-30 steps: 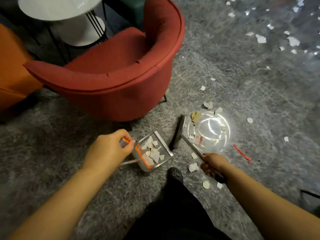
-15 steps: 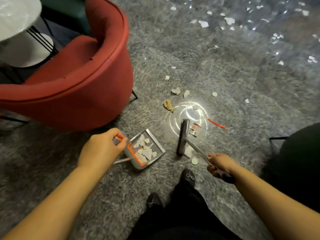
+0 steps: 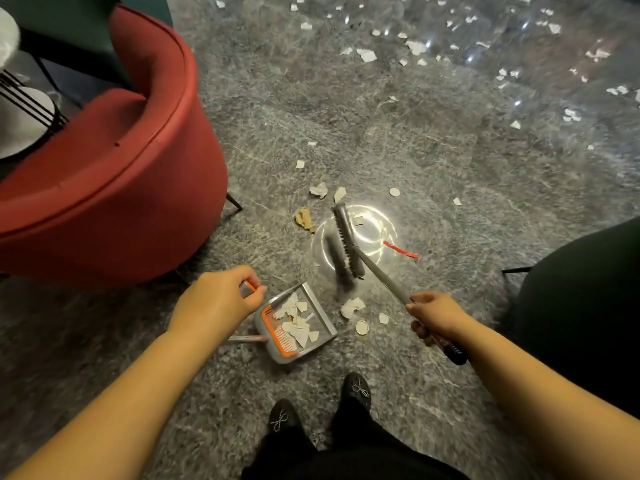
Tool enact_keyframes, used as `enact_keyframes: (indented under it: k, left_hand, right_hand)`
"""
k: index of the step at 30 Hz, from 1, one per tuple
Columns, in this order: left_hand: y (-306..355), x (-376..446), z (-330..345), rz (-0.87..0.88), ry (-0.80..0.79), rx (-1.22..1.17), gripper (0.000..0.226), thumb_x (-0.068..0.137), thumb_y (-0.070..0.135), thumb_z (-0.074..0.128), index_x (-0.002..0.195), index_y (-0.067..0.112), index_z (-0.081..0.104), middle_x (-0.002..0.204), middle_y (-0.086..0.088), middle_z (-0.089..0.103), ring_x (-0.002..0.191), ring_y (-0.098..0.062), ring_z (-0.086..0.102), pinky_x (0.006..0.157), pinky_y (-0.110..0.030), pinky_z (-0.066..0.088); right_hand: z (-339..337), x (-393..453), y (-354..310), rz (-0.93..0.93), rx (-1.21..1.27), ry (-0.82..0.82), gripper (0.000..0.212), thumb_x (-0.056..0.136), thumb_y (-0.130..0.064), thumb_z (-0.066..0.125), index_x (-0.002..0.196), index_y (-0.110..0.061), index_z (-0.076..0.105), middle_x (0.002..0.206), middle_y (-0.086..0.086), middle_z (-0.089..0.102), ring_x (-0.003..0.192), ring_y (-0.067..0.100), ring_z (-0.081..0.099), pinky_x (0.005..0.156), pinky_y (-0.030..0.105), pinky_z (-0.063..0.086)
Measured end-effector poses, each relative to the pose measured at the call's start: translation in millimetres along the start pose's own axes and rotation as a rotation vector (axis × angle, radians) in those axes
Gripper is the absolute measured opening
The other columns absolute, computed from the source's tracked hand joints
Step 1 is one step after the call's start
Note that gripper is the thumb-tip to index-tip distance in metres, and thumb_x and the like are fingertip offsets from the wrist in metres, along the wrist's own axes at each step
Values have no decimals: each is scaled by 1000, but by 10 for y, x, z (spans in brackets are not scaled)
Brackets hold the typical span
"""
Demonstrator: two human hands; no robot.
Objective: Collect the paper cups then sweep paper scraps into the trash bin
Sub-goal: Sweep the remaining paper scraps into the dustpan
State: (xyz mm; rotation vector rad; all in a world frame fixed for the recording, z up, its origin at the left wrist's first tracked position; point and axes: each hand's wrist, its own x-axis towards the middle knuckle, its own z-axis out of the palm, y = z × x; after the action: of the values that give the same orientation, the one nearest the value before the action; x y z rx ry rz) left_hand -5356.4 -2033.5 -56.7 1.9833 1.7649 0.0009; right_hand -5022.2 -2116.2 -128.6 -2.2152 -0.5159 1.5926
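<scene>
- Torn white paper scraps [image 3: 297,328] lie heaped inside the grey dustpan [image 3: 313,320] with its orange comb edge; it rests on the grey floor [image 3: 433,161] just ahead of the person's black shoes [image 3: 358,389].
- More loose scraps [image 3: 351,306] sit on the floor just beside the pan's open lip.
- The left hand [image 3: 216,301] curls round the dustpan's handle.
- The right hand [image 3: 438,315] grips the broom [image 3: 348,245] by its shaft; the broom head is tilted and blurred, so whether it touches the floor cannot be told.
- A red strip [image 3: 401,250] lies near the broom head.
- A red armchair [image 3: 114,181] stands to the left.
- No writing is readable.
</scene>
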Motion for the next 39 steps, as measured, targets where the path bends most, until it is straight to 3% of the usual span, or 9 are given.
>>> enact_keyframes:
  k: [5,11,13,16,20,22,25,30,39]
  left_hand:
    - [371,178,182,38,-5,12,21,88,43,64,74,32,52,57,8,50,54,-13,50,43,-26,26]
    - [682,363,348,37,16,93,17,89,47,60,79,36,51,55,11,46,53,-13,49,41,-25,24]
    - [695,425,338,30,16,94,17,89,47,60,79,36,51,56,9,49,54,-12,50,41,-25,24]
    - [749,502,337,17,4,110,17,89,48,59,81,35,54,58,10,49,59,-16,52,43,-25,25]
    - [842,591,372,-3,-13,132,17,89,50,57,82,35,52,61,10,49,61,-18,53,43,-25,26]
    - [842,634,366,-9,-9,131,18,89,51,56,80,36,51,63,9,53,56,-15,51,42,-25,25]
    - [823,677,350,-12,5,128,23,88,52,58,72,38,48,64,10,55,55,-11,49,43,-24,25]
    - [844,687,386,-9,18,98,22,87,50,59,72,37,49,60,11,51,56,-12,50,44,-25,27]
    - [800,495,417,13,38,91,24,86,49,61,70,36,48,58,9,51,52,-12,49,41,-24,24]
  right_hand:
    - [-371,282,-56,-1,-140,60,25,94,-9,55,119,-5,53,61,15,52,38,20,46,38,23,37]
    - [-683,646,-133,22,-290,49,15,94,-9,56,109,-8,53,60,15,53,42,23,49,39,25,39]
    - [-734,735,-152,24,-370,18,8,94,-8,54,97,-1,57,56,14,51,44,25,49,43,29,41]
    - [-736,795,-159,19,-509,-24,17,94,-6,52,77,-3,53,49,13,51,43,25,50,45,29,42]
    - [-635,774,-54,45,-561,-118,13,93,-4,50,81,-5,50,51,13,50,34,21,49,37,25,40]
    - [-575,736,26,57,-556,-153,2,94,-8,50,92,-7,50,52,12,51,32,19,48,36,23,40]
    - [-507,662,126,76,-471,-228,10,95,-10,50,104,-8,49,55,14,50,36,21,46,38,23,40]
    - [-362,454,122,102,-346,-381,5,96,-6,48,94,-9,45,56,14,46,34,18,44,34,22,39]
    - [-352,167,155,113,-211,-390,15,98,-7,50,111,-8,44,60,14,48,31,13,44,32,18,35]
